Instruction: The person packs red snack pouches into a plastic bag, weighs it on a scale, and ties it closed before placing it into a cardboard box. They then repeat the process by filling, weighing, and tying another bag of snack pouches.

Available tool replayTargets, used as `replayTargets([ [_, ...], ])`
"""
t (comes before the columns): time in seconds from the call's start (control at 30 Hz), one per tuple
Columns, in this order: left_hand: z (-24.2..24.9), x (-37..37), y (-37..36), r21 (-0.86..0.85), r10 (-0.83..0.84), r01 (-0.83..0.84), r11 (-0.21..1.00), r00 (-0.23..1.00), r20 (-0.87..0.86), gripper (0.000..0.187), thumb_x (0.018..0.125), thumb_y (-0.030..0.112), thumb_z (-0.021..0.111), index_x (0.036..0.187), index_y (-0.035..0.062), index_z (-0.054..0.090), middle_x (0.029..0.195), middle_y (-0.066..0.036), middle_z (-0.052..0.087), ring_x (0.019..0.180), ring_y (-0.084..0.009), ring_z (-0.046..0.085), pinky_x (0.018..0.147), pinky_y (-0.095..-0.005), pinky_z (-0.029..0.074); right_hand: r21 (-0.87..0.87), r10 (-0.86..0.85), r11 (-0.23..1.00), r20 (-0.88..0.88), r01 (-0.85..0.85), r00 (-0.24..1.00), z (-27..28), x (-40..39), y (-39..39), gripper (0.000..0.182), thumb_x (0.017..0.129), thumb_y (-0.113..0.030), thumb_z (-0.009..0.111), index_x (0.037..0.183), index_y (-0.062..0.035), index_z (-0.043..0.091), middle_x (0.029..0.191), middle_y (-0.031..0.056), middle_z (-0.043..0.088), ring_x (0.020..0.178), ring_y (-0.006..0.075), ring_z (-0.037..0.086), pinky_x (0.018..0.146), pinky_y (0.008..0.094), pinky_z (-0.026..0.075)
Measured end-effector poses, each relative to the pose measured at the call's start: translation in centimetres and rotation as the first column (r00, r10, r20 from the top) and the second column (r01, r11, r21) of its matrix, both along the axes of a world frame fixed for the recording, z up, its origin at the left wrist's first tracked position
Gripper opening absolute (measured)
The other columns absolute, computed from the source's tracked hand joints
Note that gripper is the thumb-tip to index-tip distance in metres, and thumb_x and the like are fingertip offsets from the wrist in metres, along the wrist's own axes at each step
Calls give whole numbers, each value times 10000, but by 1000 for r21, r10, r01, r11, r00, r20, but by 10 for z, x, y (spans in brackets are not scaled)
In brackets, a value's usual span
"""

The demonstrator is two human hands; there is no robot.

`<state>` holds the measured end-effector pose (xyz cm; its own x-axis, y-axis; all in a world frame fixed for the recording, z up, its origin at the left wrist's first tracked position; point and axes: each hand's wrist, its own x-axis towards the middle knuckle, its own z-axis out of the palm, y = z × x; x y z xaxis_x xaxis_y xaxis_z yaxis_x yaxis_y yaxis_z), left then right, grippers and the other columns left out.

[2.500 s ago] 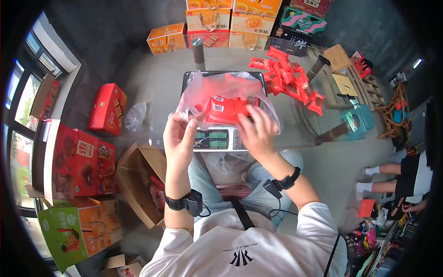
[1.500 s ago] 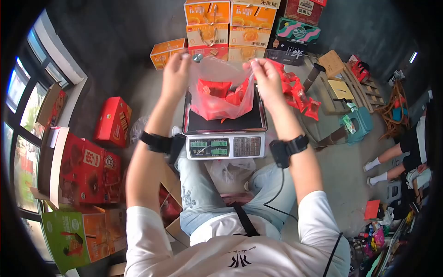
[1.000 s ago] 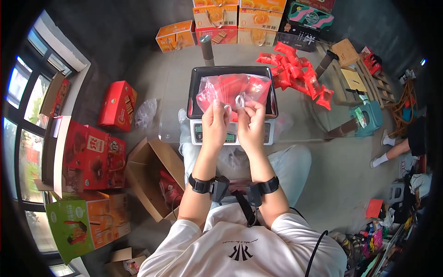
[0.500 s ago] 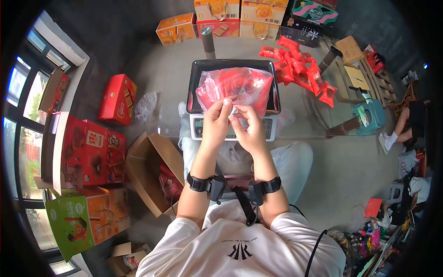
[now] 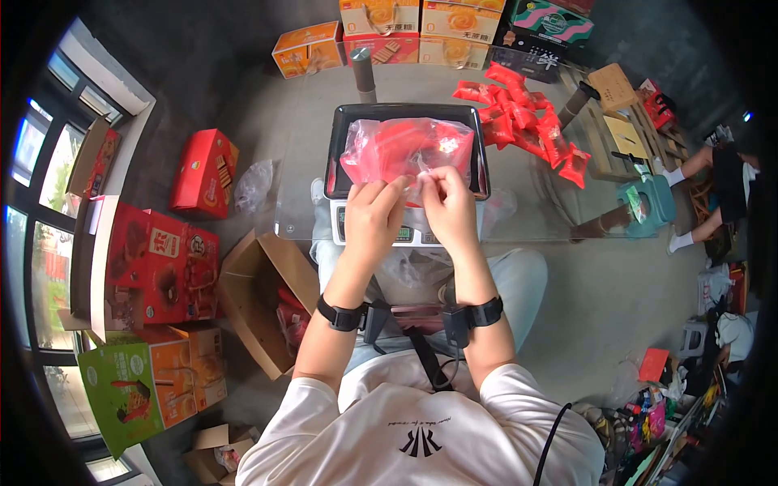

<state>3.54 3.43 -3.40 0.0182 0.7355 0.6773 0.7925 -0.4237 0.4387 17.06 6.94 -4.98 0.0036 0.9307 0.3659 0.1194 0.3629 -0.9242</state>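
Note:
A clear plastic bag (image 5: 381, 154) with red packets inside lies on the black tray (image 5: 344, 121) of a white weighing scale (image 5: 427, 238). My left hand (image 5: 375, 212) and my right hand (image 5: 446, 204) meet at the bag's near edge, both with fingers pinched on its gathered plastic. The two hands are a little apart, and the exact fold between the fingertips is partly covered. Part of the scale's display shows between my wrists. To the right of the tray, several loose red packets (image 5: 527, 117) lie in a pile on the glass table (image 5: 308, 97).
An open cardboard box (image 5: 258, 316) holding red packets stands by my left leg. Red gift boxes (image 5: 203, 174) are further left; orange cartons (image 5: 381, 20) stand behind the table. A teal jug (image 5: 648, 202) is at right, near another person's legs (image 5: 703, 223).
My hands have come slightly apart, with the left turning its back upward. The gathered bag edge has shifted a little rightward. At far right, the other person's legs have moved.

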Motion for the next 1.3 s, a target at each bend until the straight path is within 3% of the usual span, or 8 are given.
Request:
replayTargets([
  [0.23, 10, 3, 10, 6, -139, 140, 990, 973, 184, 186, 799, 55, 633, 983, 63, 658, 749, -71, 557, 674, -247, 560, 638, -340, 429, -280, 457, 868, 122, -411, 881, 23, 30, 6, 193, 873, -103, 558, 1031, 6, 540, 790, 44, 573, 743, 99, 530, 650, 272, 432],
  [0.4, 19, 6, 11, -221, -118, 219, 950, 911, 396, 135, 861, 80, 602, 963, 9, 654, 746, -107, 579, 682, -233, 590, 618, -318, 467, -101, 538, 842, 211, -530, 816, 26, 31, -1, 311, 727, -60, 610, 1016, 27, 535, 1005, 103, 547, 932, 254, 553, 785, 352, 425],
  [0.6, 17, 2, 16, -354, -56, 401, 845, 725, 687, 153, 907, 142, 595, 943, -2, 633, 742, -20, 621, 678, -70, 565, 622, -215, 457, 322, 30, 887, 674, -330, 738, 27, 22, 7, 170, 708, -64, 647, 803, -21, 513, 759, 99, 525, 764, 303, 534, 850, 415, 406],
  [0.83, 18, -8, 24, -374, -40, 427, 823, 701, 712, 176, 909, 169, 591, 928, -2, 626, 747, -12, 613, 663, -66, 557, 611, -214, 442, 227, 64, 912, 744, -343, 665, 33, 20, 15, 123, 843, -180, 590, 816, -62, 570, 792, 77, 575, 816, 268, 572, 873, 435, 372],
  [0.9, 21, -11, 34, -366, -14, 289, 885, 801, 598, 207, 901, 195, 594, 910, -9, 627, 754, -34, 609, 677, -87, 550, 623, -241, 443, 498, -141, 850, 527, -170, 838, 26, 14, 30, 223, 936, -249, 501, 939, -70, 633, 905, 93, 633, 863, 247, 589, 884, 396, 392],
  [1.0, 20, -23, 66, -182, 58, 25, 983, 897, 438, 255, 854, 270, 620, 888, 20, 650, 811, -127, 646, 803, -258, 625, 728, -355, 478, 344, 69, 935, 71, -89, 995, 17, 4, 66, 347, 983, -330, 423, 1036, -72, 650, 1021, 83, 656, 909, 185, 588, 841, 317, 418],
  [1.2, -13, -77, 112, -405, 325, -96, 909, 771, 547, 255, 854, 251, 614, 880, -1, 643, 794, -151, 633, 750, -248, 615, 687, -345, 468, -158, 280, 831, -710, -534, 646, 15, 29, 97, 468, 1001, -442, 324, 744, -104, 519, 799, 41, 593, 502, 68, 358, 456, 202, 303],
  [1.3, -48, -95, 102, -511, 371, -32, 859, 727, 578, 245, 902, 254, 580, 880, 14, 622, 726, -58, 601, 650, -114, 535, 587, -274, 427, -277, 189, 888, -508, -367, 841, -14, 53, 105, 488, 997, -458, 325, 675, -109, 437, 672, 24, 526, 471, 62, 337, 420, 208, 253],
])
